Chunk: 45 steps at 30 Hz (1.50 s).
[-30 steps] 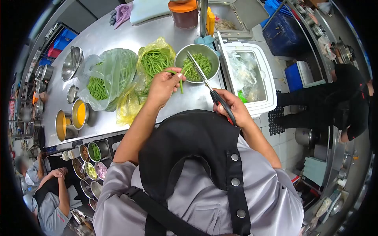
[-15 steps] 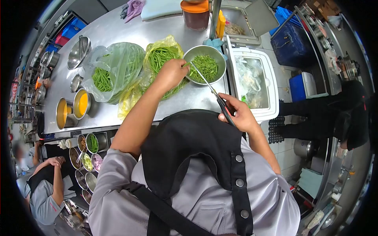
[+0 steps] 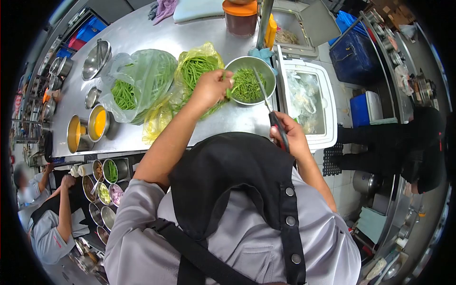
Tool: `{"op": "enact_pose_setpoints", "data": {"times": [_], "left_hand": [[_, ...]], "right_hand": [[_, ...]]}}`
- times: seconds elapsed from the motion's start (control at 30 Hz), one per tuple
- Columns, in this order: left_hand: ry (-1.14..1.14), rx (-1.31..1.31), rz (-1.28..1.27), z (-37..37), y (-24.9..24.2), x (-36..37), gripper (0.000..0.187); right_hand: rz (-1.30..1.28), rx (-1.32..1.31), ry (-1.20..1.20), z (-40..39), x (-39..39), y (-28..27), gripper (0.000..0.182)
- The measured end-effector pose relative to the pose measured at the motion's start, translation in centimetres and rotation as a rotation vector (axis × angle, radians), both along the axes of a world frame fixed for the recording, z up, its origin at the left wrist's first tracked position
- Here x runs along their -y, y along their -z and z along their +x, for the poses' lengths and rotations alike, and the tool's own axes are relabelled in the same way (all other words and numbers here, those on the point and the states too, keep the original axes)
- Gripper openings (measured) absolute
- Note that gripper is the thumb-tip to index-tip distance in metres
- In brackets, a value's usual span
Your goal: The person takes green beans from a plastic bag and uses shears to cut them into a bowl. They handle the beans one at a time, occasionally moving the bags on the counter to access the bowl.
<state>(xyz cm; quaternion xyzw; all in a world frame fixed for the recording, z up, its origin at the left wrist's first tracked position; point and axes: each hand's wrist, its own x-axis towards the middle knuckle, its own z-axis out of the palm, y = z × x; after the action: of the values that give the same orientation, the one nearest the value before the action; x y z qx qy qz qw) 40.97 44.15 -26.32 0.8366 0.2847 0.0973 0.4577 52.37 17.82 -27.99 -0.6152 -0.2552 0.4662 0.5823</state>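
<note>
My left hand (image 3: 212,89) is closed at the left rim of a metal bowl (image 3: 233,99), pinching green beans (image 3: 229,91) whose ends show at the fingertips. Short cut green bean pieces (image 3: 248,85) fill the bowl's bottom. In my right hand (image 3: 293,137) are scissors (image 3: 278,127) with dark handles, their long metal blades reaching over the bowl and looking closed together. Whole long beans (image 3: 197,67) lie in an open yellow plastic bag (image 3: 156,122), left of the bowl and partly behind my left forearm. A clear plastic bag (image 3: 154,66) farther left holds more beans (image 3: 123,94).
Metal bowls with orange-yellow liquid (image 3: 100,122) stand at the table's left. An orange-lidded tub (image 3: 240,21) is at the back. An open white cooler (image 3: 327,111) with bagged contents adjoins the right edge. Co-workers stand at left (image 3: 59,223) and right (image 3: 403,142).
The scissors have swung right and away from my left fingers, their tip now over the bowl's far side. My left hand has shifted slightly, beans still pinched. The left co-worker's hands have moved.
</note>
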Motion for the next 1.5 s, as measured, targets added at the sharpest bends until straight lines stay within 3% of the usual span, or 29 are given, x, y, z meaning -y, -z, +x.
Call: {"op": "enact_pose_setpoints", "data": {"times": [0.07, 0.2, 0.47, 0.8, 0.9, 1.1, 1.5], "left_hand": [[-0.264, 0.445, -0.882, 0.0, 1.0, -0.5, 0.021], [-0.396, 0.661, -1.157, -0.3, 1.2, -1.3, 0.015], [-0.358, 0.793, -1.208, -0.2, 2.0, -0.9, 0.011], [-0.341, 0.718, -1.064, -0.1, 1.5, 0.2, 0.012], [-0.345, 0.726, -1.033, 0.2, 1.6, 0.6, 0.013], [-0.497, 0.747, -1.019, 0.7, 2.0, 0.2, 0.012], [-0.362, 0.689, -1.056, 0.4, 1.9, 1.4, 0.014]], "right_hand": [[0.047, -0.048, 0.003, 0.4, 0.3, -0.3, 0.057], [0.131, -0.135, -0.019, 0.6, 0.8, -0.5, 0.060], [0.117, -0.027, -0.192, 0.5, -0.1, -1.6, 0.064], [0.079, -0.005, -0.124, 0.2, -0.8, 0.3, 0.058], [-0.038, 0.038, -0.046, 0.0, -1.0, 0.3, 0.054], [0.105, 0.024, -0.143, 0.4, -0.2, -0.7, 0.058], [0.117, 0.015, -0.159, 0.4, -0.7, -0.4, 0.059]]}}
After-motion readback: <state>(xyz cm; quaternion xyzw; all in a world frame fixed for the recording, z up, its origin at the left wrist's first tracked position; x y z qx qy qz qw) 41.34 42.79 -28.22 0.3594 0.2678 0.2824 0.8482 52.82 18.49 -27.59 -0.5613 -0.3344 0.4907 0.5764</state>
